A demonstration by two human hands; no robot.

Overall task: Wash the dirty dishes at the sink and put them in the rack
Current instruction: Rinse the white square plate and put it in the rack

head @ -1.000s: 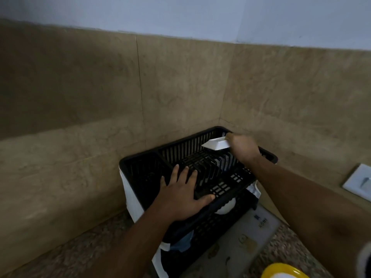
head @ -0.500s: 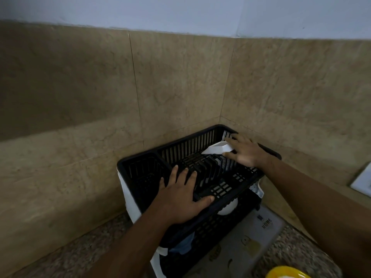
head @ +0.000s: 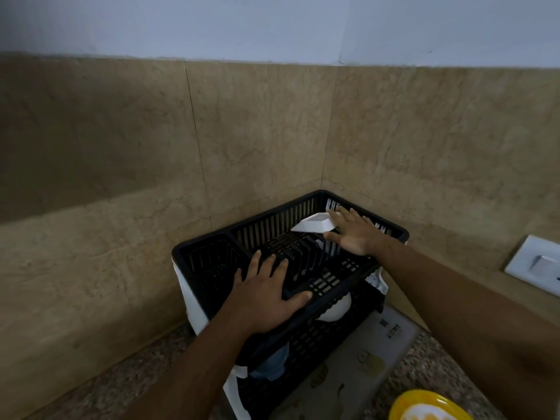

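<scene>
Right hand [head: 357, 236]: fingers straight and spread, fingertips touching the near edge of the dish [head: 315, 225]; no curl round it. Forearm crossed in from the lower right.

Dish: white, small, angular with straight sides, tilted, seated among the upright dividers at the back right of the rack's top tier, close to the rear wall of slats. Surface looked plain and clean; finer detail could not be told in the dim light.

Left hand [head: 266, 301]: flat, fingers spread, palm pressed on the front rim of the rack [head: 209, 247], thumb lying along the rim toward the right.

Rack: black plastic, slatted, two tiers, white side panels. Top tier split into a small left compartment and a larger right section with dividers. Stood in the corner where two tan tiled walls met.

Bowl [head: 335, 309]: white, rounded, in the lower tier under the front rim, partly hidden.

Mat [head: 363, 359]: pale, printed, under and before the rack on the speckled counter [head: 136, 386].

Plate [head: 424, 406]: yellow rim, bottom right corner, cut off by the frame.

Switch [head: 536, 266]: white, on the right wall.
</scene>
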